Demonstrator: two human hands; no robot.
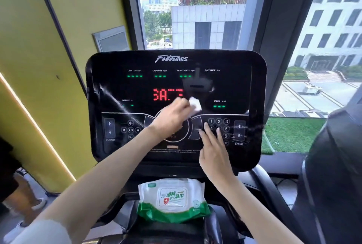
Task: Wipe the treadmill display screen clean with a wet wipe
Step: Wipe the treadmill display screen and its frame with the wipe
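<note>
The black treadmill display screen (pixel 137 87) faces me, with green dashes and red digits lit. My left hand (pixel 170 116) reaches across its middle and presses a bunched white wet wipe (pixel 195 103) against the glass just right of the red digits. My right hand (pixel 212 149) lies flat with fingers spread on the number keypad at the lower right of the console. It holds nothing. Wet streaks show on the left side of the screen.
A green and white pack of wet wipes (pixel 172 198) rests on the treadmill ledge below the console. A yellow wall (pixel 39 48) stands at left, a large window (pixel 195 8) behind. Another dark machine (pixel 333 165) sits at right. A person's shoes (pixel 39 202) show at lower left.
</note>
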